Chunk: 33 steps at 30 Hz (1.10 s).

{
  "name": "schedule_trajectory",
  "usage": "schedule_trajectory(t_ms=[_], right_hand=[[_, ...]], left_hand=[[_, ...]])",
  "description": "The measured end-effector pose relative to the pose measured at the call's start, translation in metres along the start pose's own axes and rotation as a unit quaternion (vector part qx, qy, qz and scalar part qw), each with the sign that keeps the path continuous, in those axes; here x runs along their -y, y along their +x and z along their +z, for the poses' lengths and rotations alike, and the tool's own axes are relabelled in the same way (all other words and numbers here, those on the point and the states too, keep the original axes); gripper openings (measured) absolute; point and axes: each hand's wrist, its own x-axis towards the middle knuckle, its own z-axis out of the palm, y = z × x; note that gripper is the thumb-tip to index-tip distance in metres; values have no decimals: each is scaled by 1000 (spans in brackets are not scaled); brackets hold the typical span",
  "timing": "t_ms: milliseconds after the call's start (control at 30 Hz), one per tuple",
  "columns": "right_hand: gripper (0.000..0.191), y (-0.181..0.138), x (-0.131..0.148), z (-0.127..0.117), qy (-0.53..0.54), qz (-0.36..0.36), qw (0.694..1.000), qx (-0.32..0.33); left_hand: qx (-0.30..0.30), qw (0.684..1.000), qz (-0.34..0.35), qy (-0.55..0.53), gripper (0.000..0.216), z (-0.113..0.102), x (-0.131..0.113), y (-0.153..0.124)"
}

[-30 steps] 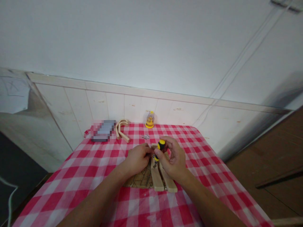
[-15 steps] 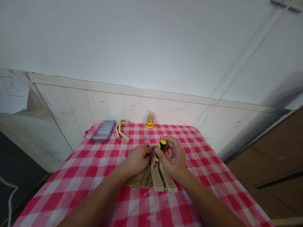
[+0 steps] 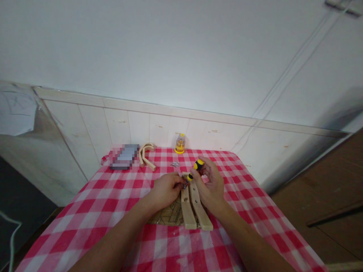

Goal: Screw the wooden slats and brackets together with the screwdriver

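In my right hand [image 3: 210, 183] is a yellow and black screwdriver [image 3: 194, 169], tilted with its tip down at an upper hole of the left wooden piece [image 3: 188, 213]. My left hand [image 3: 169, 189] has its fingertips closed at that piece's left edge, close to the screwdriver tip. A second bent wooden piece [image 3: 202, 213] with holes lies just to the right, partly behind my right hand. Both pieces rest on a brown printed sheet [image 3: 170, 214]. Any small part at the screwdriver tip is too small to make out.
Several small metal screws [image 3: 174, 164] lie beyond my hands. A clear and yellow bit container [image 3: 180, 143] stands near the wall, with curved wooden pieces [image 3: 147, 158] and a blurred flat device [image 3: 124, 156] to its left. A red-and-white checked cloth [image 3: 127, 238] covers the table.
My right hand has lifted the screwdriver from the lower hole and shifted its tip to the upper hole beside my left fingertips. The left hand stays in place.
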Motion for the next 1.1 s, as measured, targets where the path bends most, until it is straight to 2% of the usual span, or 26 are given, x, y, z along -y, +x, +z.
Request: schedule_trajectory(t_ms=[367,1100], right_hand=[[41,3,1,-2,-23,-8,998,56],[36,5,5,1,-7,29,999,35]], left_hand=[[-5,1000,7,-2,26,1,3,1],[-17,1000,-3,6,27,3,4,1]])
